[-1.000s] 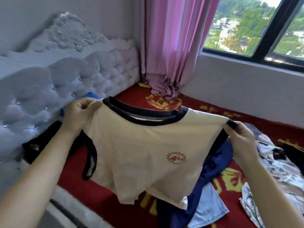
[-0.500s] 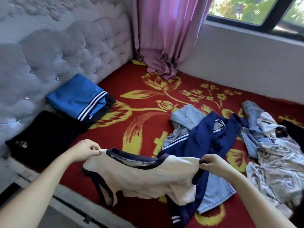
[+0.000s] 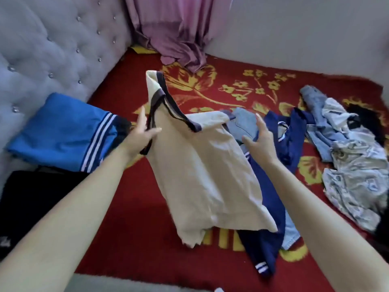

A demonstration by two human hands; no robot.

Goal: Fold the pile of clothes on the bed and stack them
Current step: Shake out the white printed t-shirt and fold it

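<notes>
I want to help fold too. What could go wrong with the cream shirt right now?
Two things might. The cream T-shirt with dark trim lies partly over the crumpled navy blue garment and pale denim piece, so it could fold lumpy. Its sleeve by the left hand sticks up twisted, while the right hand hovers open, so the fold may come out crooked.
</notes>
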